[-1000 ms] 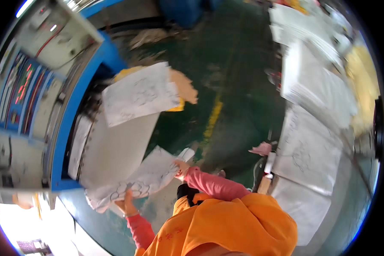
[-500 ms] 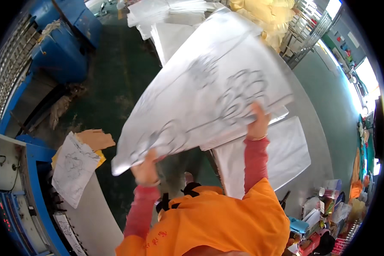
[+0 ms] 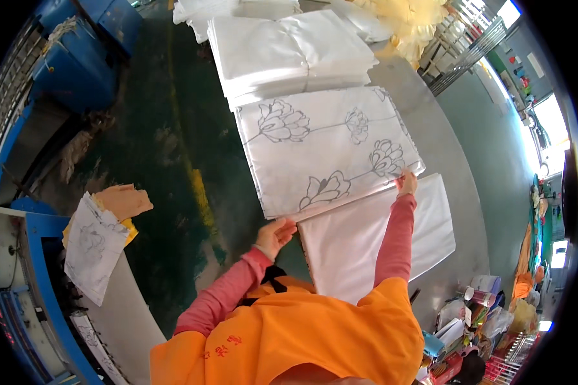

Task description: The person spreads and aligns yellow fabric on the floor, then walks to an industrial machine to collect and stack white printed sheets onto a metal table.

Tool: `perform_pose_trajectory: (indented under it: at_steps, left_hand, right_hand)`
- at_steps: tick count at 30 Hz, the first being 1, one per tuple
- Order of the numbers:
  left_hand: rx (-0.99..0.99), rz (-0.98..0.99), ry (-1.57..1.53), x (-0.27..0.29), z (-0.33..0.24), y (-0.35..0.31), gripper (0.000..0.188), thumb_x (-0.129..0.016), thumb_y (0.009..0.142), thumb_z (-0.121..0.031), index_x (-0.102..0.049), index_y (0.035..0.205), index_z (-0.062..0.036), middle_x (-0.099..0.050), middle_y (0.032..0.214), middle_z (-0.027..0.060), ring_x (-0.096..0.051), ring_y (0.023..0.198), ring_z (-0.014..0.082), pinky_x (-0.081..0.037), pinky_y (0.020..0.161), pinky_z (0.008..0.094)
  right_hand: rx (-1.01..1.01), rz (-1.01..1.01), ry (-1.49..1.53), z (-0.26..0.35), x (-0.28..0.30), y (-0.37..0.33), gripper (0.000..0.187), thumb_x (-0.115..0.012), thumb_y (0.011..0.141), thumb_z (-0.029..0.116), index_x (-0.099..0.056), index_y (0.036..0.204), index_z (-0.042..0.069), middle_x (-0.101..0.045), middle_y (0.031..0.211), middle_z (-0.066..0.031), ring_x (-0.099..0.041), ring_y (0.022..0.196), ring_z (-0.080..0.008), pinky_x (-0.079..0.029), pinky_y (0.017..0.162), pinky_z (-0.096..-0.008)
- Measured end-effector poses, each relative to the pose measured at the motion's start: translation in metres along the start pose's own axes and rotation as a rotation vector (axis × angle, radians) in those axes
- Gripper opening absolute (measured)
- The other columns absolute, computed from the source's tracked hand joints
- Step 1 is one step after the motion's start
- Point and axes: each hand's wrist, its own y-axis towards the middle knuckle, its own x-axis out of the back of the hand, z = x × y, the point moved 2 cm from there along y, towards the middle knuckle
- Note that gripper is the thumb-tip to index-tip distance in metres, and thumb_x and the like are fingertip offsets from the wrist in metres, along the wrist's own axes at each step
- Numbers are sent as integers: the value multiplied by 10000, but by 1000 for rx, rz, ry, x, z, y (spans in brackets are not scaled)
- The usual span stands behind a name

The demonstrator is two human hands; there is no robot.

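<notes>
A white sheet printed with grey flower outlines (image 3: pixel 327 144) lies flat on top of a pile on the grey table. My right hand (image 3: pixel 406 182) is at its near right corner, fingers closed on the edge. Just off the near left corner is my left hand (image 3: pixel 275 237), fingers stretched toward the edge and holding nothing. A plain white folded stack (image 3: pixel 359 240) lies on the near side, partly beneath my right forearm. Beyond the printed sheet sits a thick bundle of white sheets (image 3: pixel 289 48), drawn in across its middle.
Yellow wrapped bundles (image 3: pixel 414 25) are at the far right end of the table (image 3: pixel 453 154). Clutter with a red box (image 3: pixel 446 369) fills the lower right. To the left are blue barrels (image 3: pixel 77 70), a blue-framed machine (image 3: pixel 45 276) and a loose printed sheet (image 3: pixel 93 250).
The printed sheet, held up and blurred before, now lies flat on the pile. My left hand has let go of it and moved right; the far bundle is uncovered.
</notes>
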Motion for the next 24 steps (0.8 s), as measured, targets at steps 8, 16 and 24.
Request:
perform_pose_trajectory:
  at_steps: [8, 16, 24]
  left_hand:
    - [-120, -313, 265, 6, -35, -2, 227, -503, 699, -261, -488, 696, -35, -530, 605, 69, -475, 441, 128, -319, 357, 198]
    - [-375, -313, 554, -17, -24, 1, 200, -466, 686, -179, -486, 577, -12, -493, 489, 65, -382, 324, 99, -268, 321, 196]
    - [-176, -107, 724, 19, -24, -6, 353, -466, 715, -313, -487, 552, -1, -487, 482, 57, -429, 383, 110, -320, 363, 209]
  right_hand:
    - [421, 112, -263, 107, -77, -30, 254, -588, 600, 96, -495, 828, 37, -498, 702, -22, -444, 558, -73, -328, 432, -181]
    - [167, -380, -1367, 39, -24, 17, 840, -626, 515, 377, -207, 1136, -4, -386, 1051, -199, -387, 970, -286, -284, 834, -346]
    - [839, -214, -1815, 2, -81, -37, 568, -512, 623, 384, -325, 1094, 127, -392, 1044, -114, -362, 964, -289, -289, 758, -478]
